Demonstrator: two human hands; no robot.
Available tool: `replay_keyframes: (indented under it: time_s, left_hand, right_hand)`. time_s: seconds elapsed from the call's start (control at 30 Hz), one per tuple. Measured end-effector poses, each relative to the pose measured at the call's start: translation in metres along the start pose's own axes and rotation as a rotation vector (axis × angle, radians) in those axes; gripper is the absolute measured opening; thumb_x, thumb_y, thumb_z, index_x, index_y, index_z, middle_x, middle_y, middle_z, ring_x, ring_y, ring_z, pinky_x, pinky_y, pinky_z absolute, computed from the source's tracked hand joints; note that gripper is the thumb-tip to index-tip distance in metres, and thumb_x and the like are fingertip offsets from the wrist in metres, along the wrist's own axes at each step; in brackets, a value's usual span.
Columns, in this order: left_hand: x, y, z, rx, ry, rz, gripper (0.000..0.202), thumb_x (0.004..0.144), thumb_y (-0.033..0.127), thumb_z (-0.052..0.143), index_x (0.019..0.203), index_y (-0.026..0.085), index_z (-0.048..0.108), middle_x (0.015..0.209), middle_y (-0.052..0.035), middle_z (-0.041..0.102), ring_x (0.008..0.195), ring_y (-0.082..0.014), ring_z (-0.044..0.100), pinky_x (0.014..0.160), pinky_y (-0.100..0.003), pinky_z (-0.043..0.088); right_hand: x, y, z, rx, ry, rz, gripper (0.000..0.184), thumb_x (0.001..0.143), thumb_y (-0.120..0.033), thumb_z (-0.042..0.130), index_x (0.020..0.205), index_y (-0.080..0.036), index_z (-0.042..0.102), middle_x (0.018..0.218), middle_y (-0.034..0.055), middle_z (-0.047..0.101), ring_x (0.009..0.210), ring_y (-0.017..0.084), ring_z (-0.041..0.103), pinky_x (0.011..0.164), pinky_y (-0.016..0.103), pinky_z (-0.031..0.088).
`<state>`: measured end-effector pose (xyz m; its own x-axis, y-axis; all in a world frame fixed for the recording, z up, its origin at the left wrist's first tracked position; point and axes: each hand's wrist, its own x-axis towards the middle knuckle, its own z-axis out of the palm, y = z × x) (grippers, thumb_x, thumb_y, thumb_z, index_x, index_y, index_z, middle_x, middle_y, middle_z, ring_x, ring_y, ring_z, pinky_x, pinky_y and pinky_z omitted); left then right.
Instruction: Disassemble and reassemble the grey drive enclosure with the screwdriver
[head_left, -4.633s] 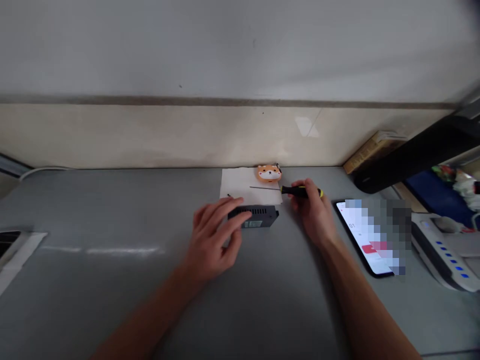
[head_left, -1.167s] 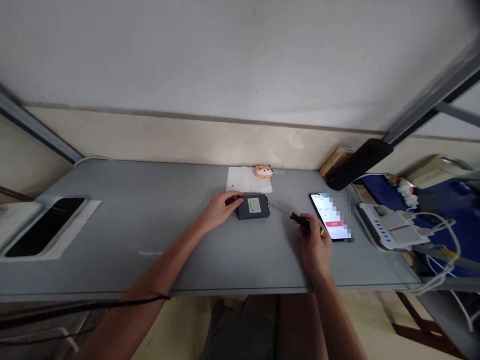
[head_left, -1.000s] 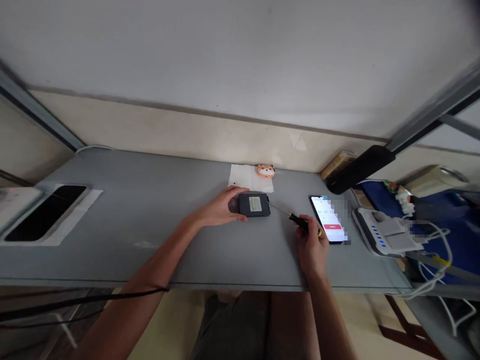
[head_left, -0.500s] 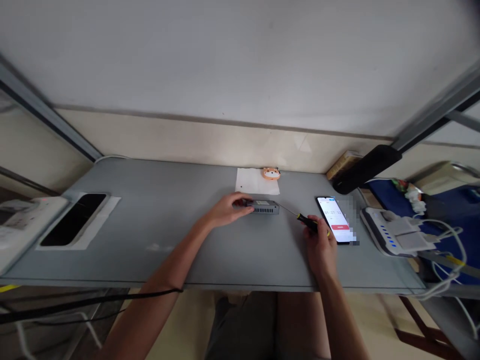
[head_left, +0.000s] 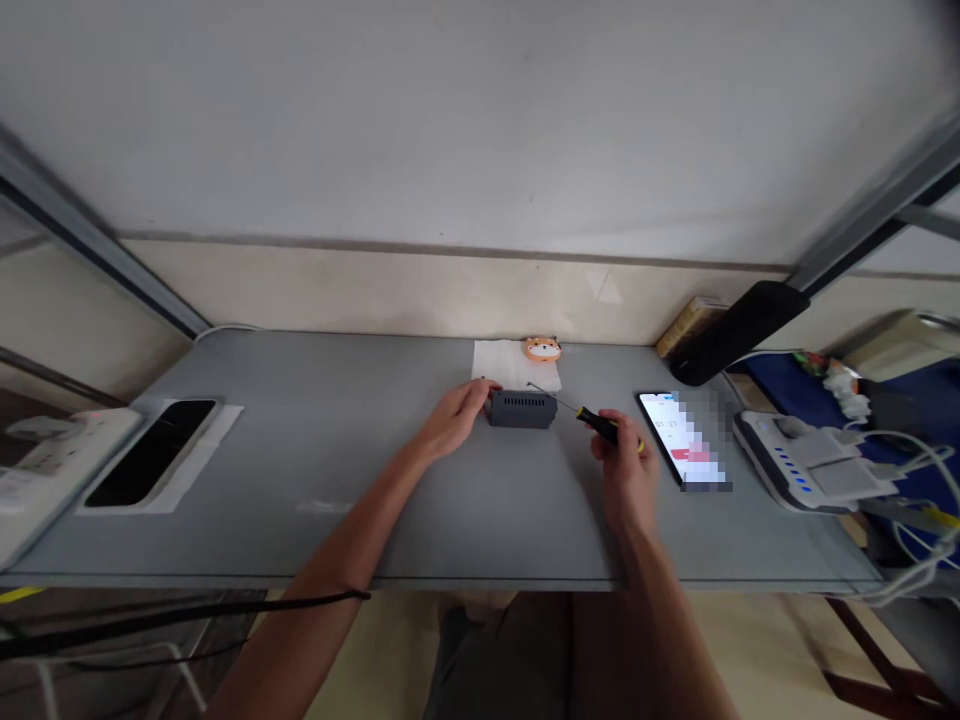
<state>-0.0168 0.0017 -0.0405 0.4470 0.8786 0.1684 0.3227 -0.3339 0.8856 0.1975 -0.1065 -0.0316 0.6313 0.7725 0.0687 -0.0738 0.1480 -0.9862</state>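
Note:
My left hand point(head_left: 459, 410) is closed on the left end of a small dark grey box point(head_left: 523, 410) with a row of vent slots along its upper edge. That box stands tilted on the grey desk, its slotted side facing me. In my right hand point(head_left: 628, 470) is a screwdriver point(head_left: 598, 425) with a black and yellow handle. Its thin shaft points left, and the tip shows just beyond the box's top edge. A tiny dark spot sits at the tip, too small to make out. Whether the tip touches the box I cannot tell.
Behind the box lie a white paper point(head_left: 495, 358) and an orange animal-face item point(head_left: 542, 348). A lit phone point(head_left: 671, 430) is right of my right hand, near a power strip point(head_left: 795, 465) and a black cylinder point(head_left: 739, 333). Another phone point(head_left: 154, 452) rests on paper at left.
The box has tipped so its slotted side now shows more fully. The screwdriver has moved left, its tip now past the box's top edge. The view has shifted slightly.

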Motion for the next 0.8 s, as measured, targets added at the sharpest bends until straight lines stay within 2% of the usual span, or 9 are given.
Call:
replay_keyframes:
  time_s: [0.13,0.23,0.4,0.57,0.8]
  left_hand:
    - [0.002,-0.008,0.002,0.002,0.171,0.033,0.041,0.105,0.042,0.034,0.112,0.021,0.069,0.101,-0.0054,0.074,0.086,-0.0181,0.066,0.085,-0.032,0.054]
    - [0.003,-0.013,0.002,0.047,0.238,0.098,0.032,0.104,0.033,0.039,0.110,0.021,0.068,0.098,-0.0048,0.073,0.084,-0.0164,0.065,0.079,-0.029,0.053]
    - [0.003,-0.014,0.001,0.177,0.270,0.244,0.024,0.100,0.019,0.043,0.104,0.021,0.067,0.093,-0.0035,0.070,0.080,-0.0146,0.063,0.074,-0.027,0.051]
    - [0.001,-0.013,0.002,0.241,0.262,0.319,0.024,0.098,0.014,0.044,0.106,0.021,0.065,0.091,-0.0028,0.068,0.074,-0.0133,0.060,0.069,-0.025,0.049]
    - [-0.002,-0.010,0.002,0.257,0.271,0.333,0.027,0.097,0.013,0.042,0.109,0.023,0.065,0.095,-0.0044,0.069,0.081,-0.0154,0.063,0.072,-0.027,0.052]
  right_hand:
    - [-0.008,-0.001,0.019,-0.126,-0.056,-0.091,0.050,0.082,-0.068,0.063,0.082,-0.020,0.073,0.059,-0.0017,0.053,0.057,0.013,0.045,0.058,0.029,0.034]
    - [-0.014,-0.001,0.023,-0.175,-0.035,-0.146,0.046,0.084,-0.064,0.061,0.078,-0.020,0.071,0.061,-0.0009,0.055,0.056,0.013,0.046,0.057,0.029,0.036]
    - [-0.017,0.001,0.022,-0.181,-0.006,-0.131,0.045,0.084,-0.064,0.061,0.079,-0.020,0.070,0.067,0.0006,0.059,0.055,0.012,0.045,0.056,0.029,0.036]
    - [-0.015,0.002,0.023,-0.220,-0.037,-0.143,0.043,0.085,-0.062,0.062,0.080,-0.021,0.072,0.060,-0.0015,0.053,0.055,0.013,0.046,0.055,0.029,0.036]
    - [-0.016,0.003,0.023,-0.244,-0.066,-0.179,0.038,0.086,-0.057,0.062,0.082,-0.021,0.073,0.071,0.0009,0.063,0.056,0.012,0.048,0.054,0.028,0.038]
